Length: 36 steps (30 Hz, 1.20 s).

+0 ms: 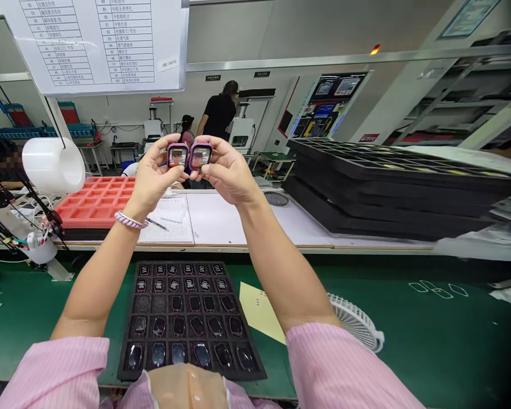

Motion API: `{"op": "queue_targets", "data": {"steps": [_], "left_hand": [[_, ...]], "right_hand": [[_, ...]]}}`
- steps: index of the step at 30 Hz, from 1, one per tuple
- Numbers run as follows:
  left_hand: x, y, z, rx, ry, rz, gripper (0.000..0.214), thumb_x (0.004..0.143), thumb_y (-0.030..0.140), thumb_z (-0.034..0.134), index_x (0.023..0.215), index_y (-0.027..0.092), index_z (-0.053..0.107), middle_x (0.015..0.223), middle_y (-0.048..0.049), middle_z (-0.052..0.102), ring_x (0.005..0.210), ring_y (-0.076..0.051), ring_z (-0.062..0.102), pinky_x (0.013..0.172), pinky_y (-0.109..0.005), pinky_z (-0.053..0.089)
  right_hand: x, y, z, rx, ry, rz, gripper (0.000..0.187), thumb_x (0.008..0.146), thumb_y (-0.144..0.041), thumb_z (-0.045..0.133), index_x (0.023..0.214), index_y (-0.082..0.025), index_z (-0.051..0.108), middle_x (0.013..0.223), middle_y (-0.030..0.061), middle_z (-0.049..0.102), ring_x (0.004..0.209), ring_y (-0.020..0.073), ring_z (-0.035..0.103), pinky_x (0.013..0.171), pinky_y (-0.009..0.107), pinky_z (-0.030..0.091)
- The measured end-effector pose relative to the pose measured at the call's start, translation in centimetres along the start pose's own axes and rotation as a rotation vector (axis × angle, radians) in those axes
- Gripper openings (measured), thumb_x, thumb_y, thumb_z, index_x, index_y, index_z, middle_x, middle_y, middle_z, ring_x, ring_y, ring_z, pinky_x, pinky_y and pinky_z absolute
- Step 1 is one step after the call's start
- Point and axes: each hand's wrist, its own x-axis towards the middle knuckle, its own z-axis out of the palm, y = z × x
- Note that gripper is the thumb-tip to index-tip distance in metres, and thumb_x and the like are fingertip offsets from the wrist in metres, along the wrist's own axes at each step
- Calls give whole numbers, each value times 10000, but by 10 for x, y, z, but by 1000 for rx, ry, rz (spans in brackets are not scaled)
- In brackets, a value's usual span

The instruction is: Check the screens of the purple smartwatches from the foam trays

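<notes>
Raised in front of me are two small watch cases with purple frames and lit or reflecting screens, side by side. My left hand [155, 173] is closed on the left watch case [177, 155], thumb along its lower edge. Pinched between thumb and fingers of my right hand [227, 170] is the right watch case [200, 155]. The two cases touch or nearly touch at their inner edges. Below my forearms lies a black foam tray [151, 305] with rows of dark watch cases in its pockets; two pockets in the third row hold nothing.
Red trays [97, 199] stand at the left on the shelf, near a white lamp [53, 165]. A stack of black trays [392, 193] fills the right. A white fan [357, 321] and a yellow paper [262, 312] lie on the green bench [430, 341]. Two people are in the background.
</notes>
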Motion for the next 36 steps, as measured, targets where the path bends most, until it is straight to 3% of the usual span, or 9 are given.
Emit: {"op": "queue_targets", "data": {"steps": [8,16,26,31,36], "left_hand": [[-14,28,17,-23,117,-100,606,767,355,917,1307,318,644,1129,-40,656,1056,-263,741,817,-330,660],[-19,28,18,25,108,-92,615,762,409,909,1312,317,649,1136,-41,664,918,-199,736,796,-318,665],[-21,22,20,5,130,-130,515,795,440,865,1234,274,654,1009,-33,682,724,-149,700,661,-268,619],[-21,23,20,-29,133,-146,462,807,351,823,1230,257,662,971,-26,688,678,-148,695,649,-273,615],[-20,24,20,-47,120,-195,445,834,336,772,1257,263,657,964,-24,700,713,-167,722,662,-279,626]], "right_hand": [[-15,-19,15,-2,97,66,512,807,-344,858,1252,-251,623,1081,29,664,805,163,708,726,294,636],[-21,-13,15,19,96,56,502,783,-264,795,1256,-252,630,1051,14,657,784,161,701,770,339,653],[-20,-2,15,49,121,91,522,809,-490,852,1221,-253,636,999,17,670,740,173,697,717,346,637],[-21,0,13,50,92,78,528,790,-457,854,1227,-260,633,980,3,668,737,164,692,735,339,633],[-20,0,15,13,146,111,511,814,-500,851,1214,-268,634,978,10,650,754,174,686,695,333,622]]}}
